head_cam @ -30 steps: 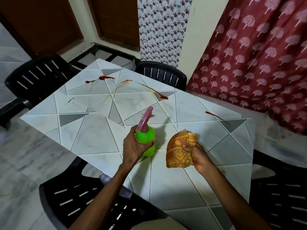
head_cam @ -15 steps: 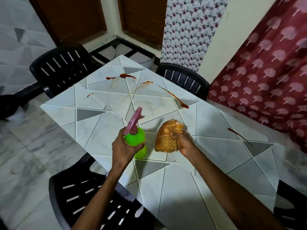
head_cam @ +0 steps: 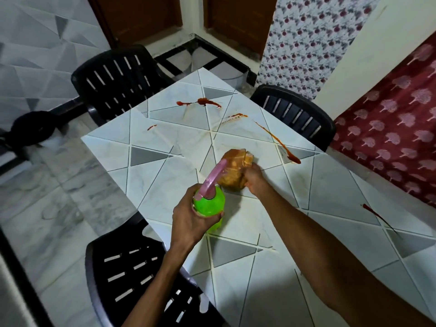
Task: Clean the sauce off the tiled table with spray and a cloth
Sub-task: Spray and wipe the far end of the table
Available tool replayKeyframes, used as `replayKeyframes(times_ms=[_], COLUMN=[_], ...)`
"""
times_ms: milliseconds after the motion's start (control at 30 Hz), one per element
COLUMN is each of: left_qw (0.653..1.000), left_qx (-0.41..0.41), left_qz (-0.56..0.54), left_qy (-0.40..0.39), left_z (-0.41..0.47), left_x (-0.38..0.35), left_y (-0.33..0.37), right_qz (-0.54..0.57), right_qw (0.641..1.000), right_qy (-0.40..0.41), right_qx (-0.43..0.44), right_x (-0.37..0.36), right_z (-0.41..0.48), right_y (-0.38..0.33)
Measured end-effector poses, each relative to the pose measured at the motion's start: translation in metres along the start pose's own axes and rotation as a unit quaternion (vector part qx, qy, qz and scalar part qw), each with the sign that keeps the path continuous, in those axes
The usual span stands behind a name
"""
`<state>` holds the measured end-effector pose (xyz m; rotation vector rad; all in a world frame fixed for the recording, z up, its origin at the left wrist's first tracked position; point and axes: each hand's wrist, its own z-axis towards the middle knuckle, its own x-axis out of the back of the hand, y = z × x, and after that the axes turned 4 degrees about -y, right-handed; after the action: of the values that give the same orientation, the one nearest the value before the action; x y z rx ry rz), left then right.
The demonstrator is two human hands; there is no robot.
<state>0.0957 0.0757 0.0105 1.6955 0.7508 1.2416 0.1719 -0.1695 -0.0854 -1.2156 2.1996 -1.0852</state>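
My left hand grips a green spray bottle with a pink nozzle, held above the tiled table and pointing away from me. Just beyond it, my right hand grips a bunched orange cloth on or just over the tiles. Red sauce streaks lie on the far part of the table: a blob, a smear, a long line, a small dash. Another streak marks the right side.
Black plastic chairs stand at the near left, far left and far right of the table. A maroon patterned curtain hangs at the right. Brown doors are behind.
Both hands have moved farther over the table towards the sauce streaks, carrying the bottle and the cloth. The view has shifted, so the table's far corner sits more central.
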Motion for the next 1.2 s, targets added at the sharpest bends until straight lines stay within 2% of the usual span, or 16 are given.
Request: replayKeyframes(times_ms=[67, 167, 267, 333, 400, 500, 533, 633, 700, 800, 900, 1033, 1200], left_qw=[1.000, 1.000, 1.000, 0.999, 0.998, 0.997, 0.997, 0.997, 0.996, 0.994, 0.991, 0.985, 0.977], left_qx=[0.005, 0.010, 0.013, 0.014, 0.013, 0.015, 0.016, 0.014, 0.005, -0.021, -0.013, -0.025, -0.068], left_qz=[0.000, 0.003, 0.016, 0.033, 0.054, 0.073, 0.074, 0.077, 0.080, 0.070, 0.053, 0.047, 0.067], left_qy=[0.003, 0.007, 0.011, 0.010, 0.007, 0.001, 0.000, -0.019, -0.040, -0.086, -0.121, -0.164, -0.193], left_z=[0.000, -0.001, -0.001, 0.000, 0.000, -0.001, -0.002, -0.013, -0.026, -0.055, -0.083, -0.120, -0.163], left_x=[-0.001, -0.002, -0.003, -0.003, -0.004, -0.013, -0.017, -0.039, -0.058, -0.095, -0.128, -0.165, -0.203], left_y=[-0.002, -0.001, 0.002, 0.006, 0.013, 0.023, 0.026, 0.038, 0.046, 0.061, 0.070, 0.076, 0.084], right_qz=[-0.196, -0.378, -0.442, -0.471, -0.450, -0.243, -0.177, -0.076, -0.076, -0.104, -0.122, -0.149, -0.147], right_qw=[0.978, 0.918, 0.891, 0.873, 0.875, 0.945, 0.956, 0.959, 0.953, 0.950, 0.950, 0.948, 0.944], right_qy=[0.061, 0.107, 0.099, 0.117, 0.119, 0.048, 0.023, -0.057, -0.085, -0.055, -0.012, -0.023, 0.100], right_qx=[0.031, 0.051, 0.035, 0.059, 0.135, 0.215, 0.233, 0.266, 0.281, 0.288, 0.288, 0.281, 0.278], right_x=[0.007, 0.024, 0.042, 0.053, 0.062, 0.068, 0.070, 0.083, 0.092, 0.114, 0.142, 0.186, 0.220], right_z=[-0.004, -0.003, -0.011, -0.031, -0.054, -0.106, -0.128, -0.194, -0.218, -0.239, -0.257, -0.281, -0.296], right_y=[0.001, 0.005, 0.004, 0.002, 0.002, 0.002, 0.001, -0.003, -0.001, 0.009, 0.023, 0.047, 0.076])
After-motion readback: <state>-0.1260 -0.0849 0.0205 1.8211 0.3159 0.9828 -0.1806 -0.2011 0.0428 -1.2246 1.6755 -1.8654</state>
